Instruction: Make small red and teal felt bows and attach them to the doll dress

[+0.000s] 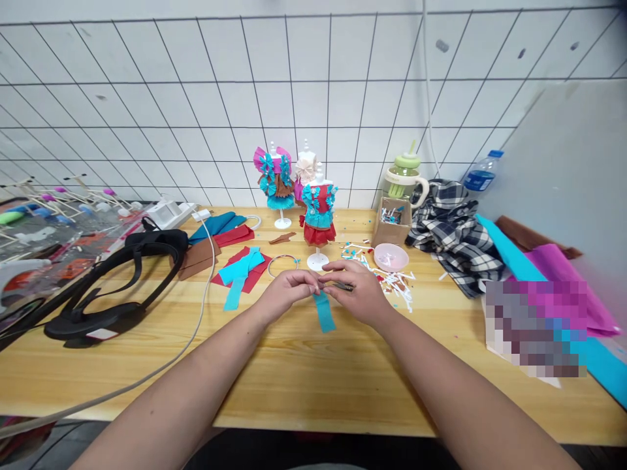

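A turquoise strip of crepe-like paper (324, 314) hangs down between my hands, its upper end hidden by the fingers. My left hand (292, 288) is closed, pinching that strip with thumb and fingertips. Close against it, my right hand (356, 292) is closed around a small dark metal tool (343, 286), mostly covered, perhaps scissors or tweezers. Just beyond the hands stands a mini dress form in a red and turquoise ruffled dress (318, 212). More turquoise strips (240, 274) lie crossed over red paper (255, 266) to the left.
Two more dressed forms (280, 186) stand behind. On the right are a pink bowl (390, 257), scattered white bits (399, 287), a cardboard box (392, 225), a jug (404, 179) and checked cloth (448, 228). A black headset (117, 294) and a cable (191, 339) lie left.
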`<state>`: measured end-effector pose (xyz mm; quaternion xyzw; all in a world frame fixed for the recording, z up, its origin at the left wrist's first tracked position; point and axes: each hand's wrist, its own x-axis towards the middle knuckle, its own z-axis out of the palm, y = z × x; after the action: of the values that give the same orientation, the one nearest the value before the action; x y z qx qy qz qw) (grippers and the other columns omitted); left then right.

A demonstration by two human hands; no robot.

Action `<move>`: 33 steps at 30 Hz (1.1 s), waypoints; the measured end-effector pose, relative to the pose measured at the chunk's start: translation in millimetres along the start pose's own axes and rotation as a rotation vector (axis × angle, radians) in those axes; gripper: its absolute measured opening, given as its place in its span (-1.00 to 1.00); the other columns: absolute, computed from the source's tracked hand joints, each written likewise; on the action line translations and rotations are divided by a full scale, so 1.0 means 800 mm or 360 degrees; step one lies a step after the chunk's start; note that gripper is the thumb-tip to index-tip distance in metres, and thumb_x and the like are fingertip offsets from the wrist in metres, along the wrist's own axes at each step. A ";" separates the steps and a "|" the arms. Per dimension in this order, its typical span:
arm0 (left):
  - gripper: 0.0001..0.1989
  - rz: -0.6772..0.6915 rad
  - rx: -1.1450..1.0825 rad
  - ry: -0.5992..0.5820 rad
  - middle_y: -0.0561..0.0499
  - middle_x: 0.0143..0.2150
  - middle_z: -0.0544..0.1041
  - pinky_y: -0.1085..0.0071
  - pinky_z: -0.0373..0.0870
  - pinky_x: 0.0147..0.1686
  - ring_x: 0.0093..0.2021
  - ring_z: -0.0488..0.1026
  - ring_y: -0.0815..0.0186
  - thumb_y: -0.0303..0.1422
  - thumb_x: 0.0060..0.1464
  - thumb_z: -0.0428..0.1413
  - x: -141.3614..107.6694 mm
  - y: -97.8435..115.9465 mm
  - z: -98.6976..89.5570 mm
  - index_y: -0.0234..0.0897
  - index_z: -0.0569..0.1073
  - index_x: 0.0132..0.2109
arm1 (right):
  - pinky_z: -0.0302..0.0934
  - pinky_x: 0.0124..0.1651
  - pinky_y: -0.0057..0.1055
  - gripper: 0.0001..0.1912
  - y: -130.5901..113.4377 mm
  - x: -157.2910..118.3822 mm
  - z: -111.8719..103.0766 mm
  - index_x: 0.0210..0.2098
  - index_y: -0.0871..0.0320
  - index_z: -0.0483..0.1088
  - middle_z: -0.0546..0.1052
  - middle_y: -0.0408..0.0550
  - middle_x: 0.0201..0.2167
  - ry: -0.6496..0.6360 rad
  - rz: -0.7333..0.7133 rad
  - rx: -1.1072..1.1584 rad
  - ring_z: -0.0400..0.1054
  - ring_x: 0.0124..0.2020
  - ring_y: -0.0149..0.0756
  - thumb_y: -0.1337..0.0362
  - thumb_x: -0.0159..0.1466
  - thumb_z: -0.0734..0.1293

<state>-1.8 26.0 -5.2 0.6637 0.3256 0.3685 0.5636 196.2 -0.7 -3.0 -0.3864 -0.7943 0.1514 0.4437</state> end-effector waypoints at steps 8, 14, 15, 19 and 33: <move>-0.86 0.0165 0.0380 -0.0097 -0.03 -0.35 0.56 0.31 0.41 -0.15 -0.24 0.49 0.25 -0.33 0.02 0.13 -0.001 0.012 0.008 -0.25 0.51 -0.44 | 0.24 -0.07 -0.35 -0.92 0.008 0.001 0.000 -0.36 0.11 0.51 0.53 -0.06 -0.14 -0.0255 0.0286 0.0256 0.39 -0.10 -0.30 0.33 0.18 0.35; -0.87 0.0301 0.1216 0.0249 -0.01 -0.30 0.57 0.25 0.32 -0.04 -0.20 0.47 0.23 -0.41 0.00 0.07 0.003 0.002 0.003 -0.22 0.52 -0.39 | 0.19 -0.22 -0.43 -0.83 0.032 0.002 -0.016 -0.27 0.06 0.52 0.60 -0.15 -0.30 -0.0355 0.0526 -0.0370 0.42 -0.28 -0.33 0.31 0.26 0.27; -0.88 0.0333 0.1318 0.0226 -0.02 -0.23 0.58 0.21 0.29 0.00 -0.14 0.45 0.21 -0.39 0.02 0.08 0.003 0.001 0.003 -0.21 0.52 -0.34 | 0.18 -0.20 -0.42 -0.81 0.036 0.001 -0.019 -0.27 0.04 0.53 0.60 -0.14 -0.28 -0.0359 0.0504 -0.0546 0.42 -0.25 -0.32 0.29 0.27 0.26; -0.87 0.0333 0.1550 -0.0042 -0.05 0.18 0.40 0.02 0.13 0.10 0.15 0.23 0.05 -0.27 0.01 0.17 -0.005 0.002 0.015 -0.18 0.45 -0.27 | 0.15 -0.17 -0.43 -0.79 0.044 0.000 -0.021 -0.25 0.01 0.56 0.59 -0.08 -0.28 -0.0541 0.0441 -0.0927 0.40 -0.17 -0.28 0.25 0.29 0.26; -0.78 0.0316 0.1775 -0.0449 -0.05 0.28 0.29 0.01 0.08 0.05 0.24 0.12 -0.05 -0.15 0.09 0.10 -0.008 -0.014 0.037 -0.21 0.39 -0.28 | 0.16 -0.28 -0.38 -0.82 0.036 0.000 -0.022 -0.29 0.02 0.56 0.58 -0.01 -0.30 -0.0733 0.0401 -0.1170 0.42 -0.20 -0.17 0.29 0.25 0.29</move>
<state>19.9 7.6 -19.5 0.9302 0.3283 0.1005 0.1296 224.3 16.1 -10.3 -0.5684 -0.8200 -0.0059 0.0669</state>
